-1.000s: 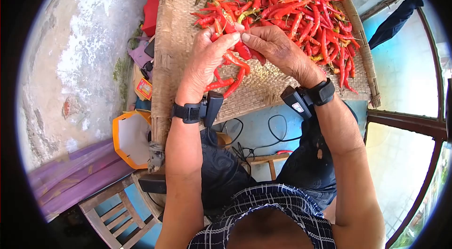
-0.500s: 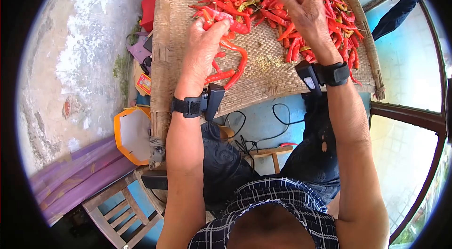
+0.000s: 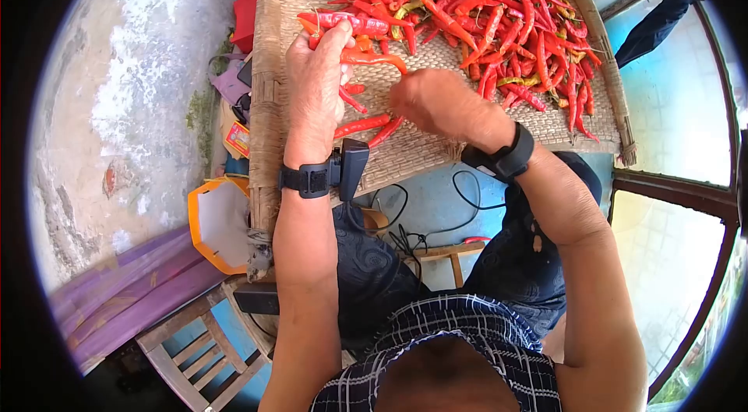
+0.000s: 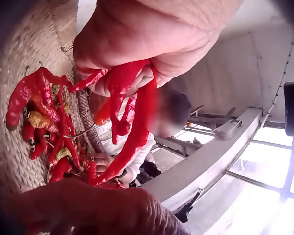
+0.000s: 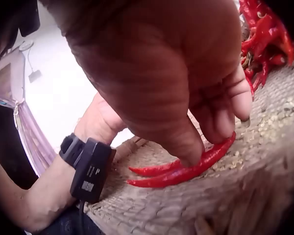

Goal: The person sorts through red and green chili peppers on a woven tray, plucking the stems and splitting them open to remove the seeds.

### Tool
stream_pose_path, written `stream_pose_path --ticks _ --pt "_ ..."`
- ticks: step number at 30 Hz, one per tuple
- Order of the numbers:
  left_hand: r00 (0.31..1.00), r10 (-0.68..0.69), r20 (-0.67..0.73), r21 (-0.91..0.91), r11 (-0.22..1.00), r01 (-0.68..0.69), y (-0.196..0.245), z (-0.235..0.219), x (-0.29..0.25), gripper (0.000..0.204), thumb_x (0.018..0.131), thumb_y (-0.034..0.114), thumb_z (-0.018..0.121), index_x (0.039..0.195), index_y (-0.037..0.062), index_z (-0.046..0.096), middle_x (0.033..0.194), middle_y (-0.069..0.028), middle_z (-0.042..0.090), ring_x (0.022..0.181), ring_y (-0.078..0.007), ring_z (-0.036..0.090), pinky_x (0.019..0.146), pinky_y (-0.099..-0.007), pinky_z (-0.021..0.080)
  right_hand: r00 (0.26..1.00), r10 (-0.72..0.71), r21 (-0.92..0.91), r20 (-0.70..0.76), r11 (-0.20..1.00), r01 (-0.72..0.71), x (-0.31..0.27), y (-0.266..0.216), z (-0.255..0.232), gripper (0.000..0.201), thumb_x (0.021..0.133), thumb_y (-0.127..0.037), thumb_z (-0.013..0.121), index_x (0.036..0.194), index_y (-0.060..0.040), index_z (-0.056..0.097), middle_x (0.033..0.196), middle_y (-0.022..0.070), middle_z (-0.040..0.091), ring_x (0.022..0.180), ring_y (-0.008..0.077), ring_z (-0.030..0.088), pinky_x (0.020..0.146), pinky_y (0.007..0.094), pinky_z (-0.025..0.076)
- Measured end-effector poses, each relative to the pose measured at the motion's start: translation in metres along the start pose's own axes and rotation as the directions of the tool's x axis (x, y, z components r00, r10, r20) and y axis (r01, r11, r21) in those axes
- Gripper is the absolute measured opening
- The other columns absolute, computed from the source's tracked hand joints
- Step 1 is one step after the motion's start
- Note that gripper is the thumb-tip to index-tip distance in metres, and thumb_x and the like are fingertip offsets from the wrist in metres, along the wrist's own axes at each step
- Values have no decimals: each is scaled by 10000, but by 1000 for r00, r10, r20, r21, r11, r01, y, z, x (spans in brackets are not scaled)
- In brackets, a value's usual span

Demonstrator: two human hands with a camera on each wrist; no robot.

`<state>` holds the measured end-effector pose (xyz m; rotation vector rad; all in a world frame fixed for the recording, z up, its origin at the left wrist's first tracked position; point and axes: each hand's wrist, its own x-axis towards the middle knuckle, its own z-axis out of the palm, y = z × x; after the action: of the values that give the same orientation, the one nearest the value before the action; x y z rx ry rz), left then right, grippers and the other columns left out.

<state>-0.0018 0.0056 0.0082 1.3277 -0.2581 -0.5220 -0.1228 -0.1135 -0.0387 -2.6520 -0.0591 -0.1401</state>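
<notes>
My left hand (image 3: 313,93) grips several red chilies (image 3: 358,22) over the left part of a woven tray (image 3: 269,46). In the left wrist view, a long red chili (image 4: 139,134) hangs from that hand (image 4: 137,39) and reaches down to my other hand. My right hand (image 3: 444,104) is low beside it, palm down, its fingertips hidden from above. From the right wrist, this hand (image 5: 161,88) pinches a red chili (image 5: 166,180) between thumb and fingers, close to the weave, with a second chili (image 5: 144,171) alongside.
A large heap of red chilies (image 3: 499,30) covers the tray's back and right. Pale seeds (image 5: 279,117) lie scattered on the weave. Another person's hand (image 4: 100,160) is at the far side. An orange-rimmed box (image 3: 195,217) and a wooden chair (image 3: 167,365) stand to the left.
My right hand went out to the heap and has come back toward my left hand, lower on the tray. The left hand still holds its chilies and has turned more upright.
</notes>
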Motion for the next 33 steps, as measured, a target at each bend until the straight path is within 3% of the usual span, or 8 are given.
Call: stream_pose_path --ticks 3,6,10,17,20,23,27,33 --pt "999 9 35 -17 1000 -9 0 -2 2 154 807 200 657 868 90 568 733 12 556 501 -26 411 436 -182 312 963 200 -146 -178 963 -227 6 14 -14 98 784 -140 581 774 -47 608 708 171 594 653 348 597 592 418 487" --pt "994 -4 105 30 1000 1 1 0 0 169 812 217 651 882 83 575 735 11 558 501 -20 407 429 -180 306 852 297 238 -431 948 -210 6 18 -27 174 860 -162 585 951 -18 617 812 139 649 734 248 640 648 332 497" --pt "944 -132 303 229 971 62 -4 1 -6 180 831 226 642 954 104 594 759 51 563 542 14 428 439 -150 295 888 302 673 -348 739 12 16 12 -25 201 871 -176 593 991 -19 625 753 103 641 696 156 611 639 313 488" --pt "979 -42 201 71 997 28 -5 -2 0 173 829 204 639 952 89 601 716 31 519 493 -8 376 395 -171 282 881 347 548 -320 827 -126 6 25 -51 210 899 -203 577 884 4 609 708 -10 549 650 59 486 573 238 424" --pt "981 -67 182 13 998 66 1 0 -2 151 864 153 604 977 54 595 737 25 519 500 5 377 406 -138 275 649 672 925 -357 352 144 5 35 -64 365 902 -221 562 1140 54 536 810 23 626 697 79 553 594 223 473" --pt "968 -77 238 -12 997 82 2 1 -4 138 856 169 609 949 67 602 724 32 520 503 3 379 412 -144 274 677 640 878 -364 478 20 3 34 -65 418 905 -222 556 1197 71 495 844 40 636 715 77 551 597 219 469" --pt "922 -121 368 53 993 109 2 4 -6 133 852 197 611 924 86 606 711 42 524 520 6 395 424 -144 281 944 255 681 -211 730 -45 5 9 -43 267 897 -162 577 1106 5 582 879 22 610 809 74 538 695 236 470" --pt "891 -159 426 104 987 127 3 5 -9 136 861 147 593 958 53 577 754 17 538 542 1 422 437 -135 315 985 149 674 -83 737 -54 5 1 -32 133 842 -129 619 892 -5 619 703 92 606 666 134 565 624 305 466"
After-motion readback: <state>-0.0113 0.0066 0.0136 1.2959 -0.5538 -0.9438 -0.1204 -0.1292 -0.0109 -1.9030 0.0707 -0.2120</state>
